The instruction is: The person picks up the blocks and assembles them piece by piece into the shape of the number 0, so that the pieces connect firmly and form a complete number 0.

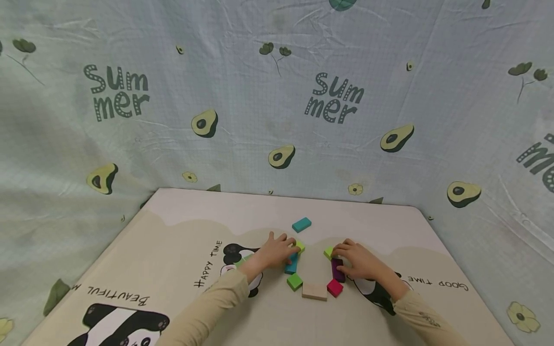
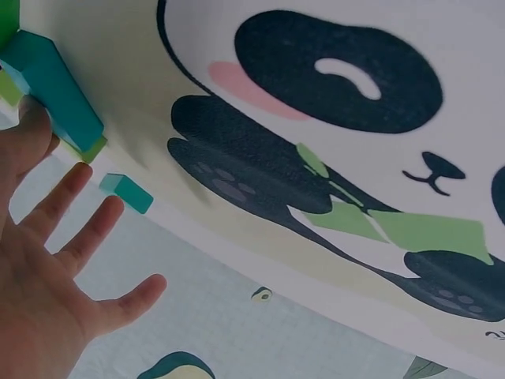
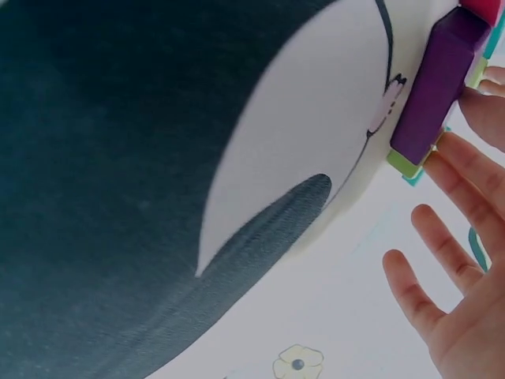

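A teal block [image 1: 291, 264] lies on the left of a curved row of toy blocks, a purple block [image 1: 337, 270] on the right. My left hand [image 1: 273, 253] touches the teal block with its thumb; the index finger is at the lime block [image 1: 300, 246] by its far end. On the other side, my right hand [image 1: 358, 259] has its thumb against the purple block and its index finger by another lime block [image 1: 328, 252]. Both wrist views show the remaining fingers spread and fairly straight. The hands partly hide these blocks.
A green cube [image 1: 295, 282], a plain wooden block [image 1: 314, 291] and a red cube [image 1: 335, 288] form the near part of the curve. Farther back lies another teal block [image 1: 301, 225]. The panda-printed table [image 1: 268, 317] meets an avocado-patterned cloth [image 1: 242, 163] behind.
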{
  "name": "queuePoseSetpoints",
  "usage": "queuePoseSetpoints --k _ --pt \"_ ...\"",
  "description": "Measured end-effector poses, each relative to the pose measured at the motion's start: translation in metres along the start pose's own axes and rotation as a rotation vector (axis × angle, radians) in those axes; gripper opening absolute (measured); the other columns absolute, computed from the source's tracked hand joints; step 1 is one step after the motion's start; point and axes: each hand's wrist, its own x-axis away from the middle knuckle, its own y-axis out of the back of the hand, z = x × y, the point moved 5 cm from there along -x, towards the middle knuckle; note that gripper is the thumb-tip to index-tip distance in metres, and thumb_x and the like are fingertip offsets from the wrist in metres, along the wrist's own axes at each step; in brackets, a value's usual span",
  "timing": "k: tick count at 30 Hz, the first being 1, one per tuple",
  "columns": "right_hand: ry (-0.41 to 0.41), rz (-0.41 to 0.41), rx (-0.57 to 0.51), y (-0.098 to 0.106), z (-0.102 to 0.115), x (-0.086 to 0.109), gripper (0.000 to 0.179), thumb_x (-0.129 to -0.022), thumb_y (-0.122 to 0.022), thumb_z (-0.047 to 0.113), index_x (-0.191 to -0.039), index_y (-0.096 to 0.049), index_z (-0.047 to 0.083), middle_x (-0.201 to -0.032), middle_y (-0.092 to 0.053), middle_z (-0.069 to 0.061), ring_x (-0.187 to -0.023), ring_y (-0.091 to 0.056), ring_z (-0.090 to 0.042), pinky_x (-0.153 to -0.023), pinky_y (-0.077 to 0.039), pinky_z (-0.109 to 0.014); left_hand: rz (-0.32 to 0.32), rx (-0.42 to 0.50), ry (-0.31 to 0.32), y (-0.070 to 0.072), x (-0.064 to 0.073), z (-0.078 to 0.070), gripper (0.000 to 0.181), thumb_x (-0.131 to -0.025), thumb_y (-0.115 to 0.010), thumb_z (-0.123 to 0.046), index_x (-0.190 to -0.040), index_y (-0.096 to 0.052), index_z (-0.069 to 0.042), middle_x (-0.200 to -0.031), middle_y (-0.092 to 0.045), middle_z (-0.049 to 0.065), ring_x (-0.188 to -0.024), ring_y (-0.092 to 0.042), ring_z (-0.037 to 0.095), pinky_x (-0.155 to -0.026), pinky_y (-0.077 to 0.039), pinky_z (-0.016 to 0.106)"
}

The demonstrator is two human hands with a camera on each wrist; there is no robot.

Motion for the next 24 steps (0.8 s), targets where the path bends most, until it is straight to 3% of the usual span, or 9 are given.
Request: queuePoseSetpoints --k 4,9,14,19,24 --pt "0.003 0.019 -0.015 0.001 -0.001 -0.002 0.023 -0.077 -0.067 0.022 -0.098 -0.063 0.015 -0.105 -0.061 -0.001 -0.094 -0.048 -0.018 -0.069 -0.044 -0.034 0.014 0.019 0.012 0.003 -0.001 0.001 0.036 -0.082 -0.058 -0.039 -0.116 -0.054 -0.029 -0.122 -0.049 -0.006 -0.109 -0.045 0.017 -0.088 -0.039 0.055" --pt "0.008 0.001 -0.024 0.003 -0.002 -0.002 0.023 -0.075 -0.069 0.022 -0.097 -0.064 0.016 -0.103 -0.062 -0.001 -0.093 -0.048 -0.018 -0.069 -0.044 -0.034 0.012 0.145 0.008 0.002 -0.005 0.006 0.033 -0.084 -0.059 -0.034 -0.116 -0.057 -0.027 -0.123 -0.051 -0.005 -0.111 -0.045 0.019 -0.089 -0.038 0.056" --pt "0.001 0.000 -0.036 0.003 -0.002 -0.002 0.023 -0.076 -0.069 0.023 -0.097 -0.064 0.016 -0.103 -0.062 0.000 -0.092 -0.048 -0.017 -0.071 -0.045 -0.035 -0.090 0.218 0.053 0.004 -0.012 0.015 0.029 -0.089 -0.052 -0.029 -0.117 -0.057 -0.021 -0.116 -0.056 0.000 -0.106 -0.050 0.020 -0.086 -0.041 0.049" --pt "-0.013 0.017 -0.051 0.002 -0.003 -0.002 0.024 -0.076 -0.068 0.024 -0.098 -0.064 0.015 -0.104 -0.062 0.000 -0.092 -0.049 -0.017 -0.072 -0.045 -0.034 -0.184 0.190 0.150 0.005 -0.022 0.025 0.027 -0.090 -0.051 -0.027 -0.113 -0.057 -0.016 -0.107 -0.059 0.003 -0.098 -0.053 0.022 -0.081 -0.043 0.045" --pt "0.006 -0.005 -0.053 0.003 -0.002 -0.002 0.024 -0.075 -0.069 0.022 -0.098 -0.064 0.015 -0.103 -0.062 -0.001 -0.089 -0.049 -0.016 -0.070 -0.045 -0.032 -0.262 0.150 0.196 0.000 -0.031 0.030 0.021 -0.089 -0.053 -0.024 -0.106 -0.058 -0.013 -0.100 -0.060 0.004 -0.091 -0.053 0.022 -0.076 -0.043 0.043"
